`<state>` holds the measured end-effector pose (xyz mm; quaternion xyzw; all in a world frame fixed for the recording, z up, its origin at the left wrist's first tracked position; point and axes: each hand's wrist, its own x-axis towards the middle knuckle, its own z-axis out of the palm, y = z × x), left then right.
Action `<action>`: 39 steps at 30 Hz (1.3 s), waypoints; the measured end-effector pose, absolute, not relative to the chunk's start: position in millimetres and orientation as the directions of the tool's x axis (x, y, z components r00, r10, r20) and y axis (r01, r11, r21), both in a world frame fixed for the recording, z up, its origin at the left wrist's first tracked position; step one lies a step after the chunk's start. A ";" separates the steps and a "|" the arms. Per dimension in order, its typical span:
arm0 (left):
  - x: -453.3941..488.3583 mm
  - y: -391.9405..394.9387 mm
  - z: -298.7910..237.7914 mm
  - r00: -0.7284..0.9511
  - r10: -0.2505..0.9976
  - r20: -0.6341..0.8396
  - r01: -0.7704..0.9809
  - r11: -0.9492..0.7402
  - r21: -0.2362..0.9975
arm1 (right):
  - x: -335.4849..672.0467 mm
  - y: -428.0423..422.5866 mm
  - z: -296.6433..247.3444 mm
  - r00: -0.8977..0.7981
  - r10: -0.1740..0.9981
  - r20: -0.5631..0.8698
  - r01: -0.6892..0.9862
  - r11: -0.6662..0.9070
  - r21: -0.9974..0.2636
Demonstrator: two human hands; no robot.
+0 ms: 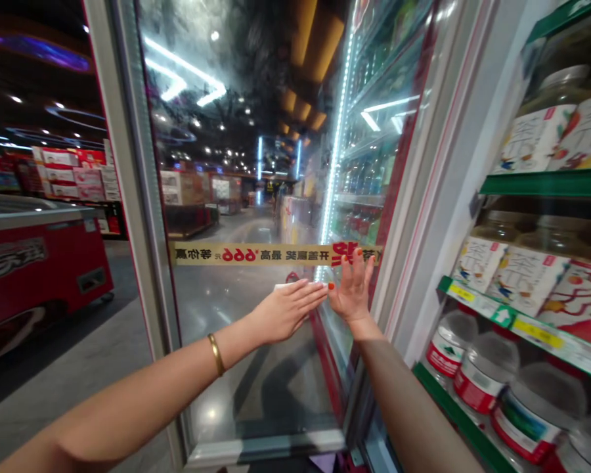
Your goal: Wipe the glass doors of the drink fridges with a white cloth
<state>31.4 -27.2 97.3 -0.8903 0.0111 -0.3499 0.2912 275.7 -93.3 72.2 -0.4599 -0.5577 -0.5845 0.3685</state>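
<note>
My left hand [290, 310], with a gold bangle [216, 355] on its wrist, lies with fingers straight and together against the glass door [236, 374]. A thin edge of a flat white piece [286, 286] shows from under it; most of it is hidden, and I cannot tell its material. Just to the right, my right hand [352, 289] is spread on the glass with fingers apart and nothing in it. Its thumb is close to the left fingertips. Behind the right fingers runs a yellow strip [276, 255] with mirrored red and black lettering.
The swung-out door has a grey metal frame [128, 171]. On my right, cooler shelves with green edges [546, 182] hold capped jars [536, 135] and clear bottles with red labels [487, 371]. A red chest freezer [44, 276] stands left, with stacked boxes [73, 174] behind.
</note>
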 end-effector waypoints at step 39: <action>18.3 -22.2 146.0 0.615 -0.048 0.787 0.186 -0.961 -0.205 | 218.6 -81.4 72.1 -0.257 0.230 0.939 0.966 0.087 0.243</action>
